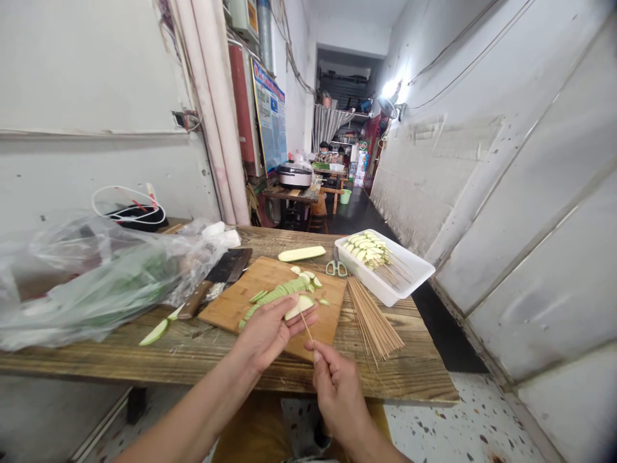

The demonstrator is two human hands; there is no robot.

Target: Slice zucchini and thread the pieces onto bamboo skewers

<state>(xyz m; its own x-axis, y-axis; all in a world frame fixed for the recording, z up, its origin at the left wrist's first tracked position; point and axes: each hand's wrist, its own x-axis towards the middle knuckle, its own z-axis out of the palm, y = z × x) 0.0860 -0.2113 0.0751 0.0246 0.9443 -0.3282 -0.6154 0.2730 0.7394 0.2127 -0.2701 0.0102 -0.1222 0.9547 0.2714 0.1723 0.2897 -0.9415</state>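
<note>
Above the front of the wooden cutting board (pixel 226 302), my left hand (pixel 267 329) holds a pale green-edged vegetable slice (pixel 299 307) between thumb and fingers. My right hand (pixel 337 386) pinches a thin wooden skewer (pixel 307 328), whose upper end meets the slice. A row of overlapping green slices (pixel 277 294) lies on the board behind my left hand, with a few loose pieces (pixel 308 276) at its far end. Right of the board, many bare skewers (pixel 373 321) are fanned out on the table. A white tray (pixel 419 267) holds skewered slices (pixel 369 247).
Scissors (pixel 336 267) lie beside the tray, and a peeled vegetable piece (pixel 301 253) behind the board. On the left are a cleaver (pixel 197 299), cut pieces (pixel 155 332) and a large plastic bag (pixel 106 283) of greens. A person (pixel 324 153) sits far back at another table.
</note>
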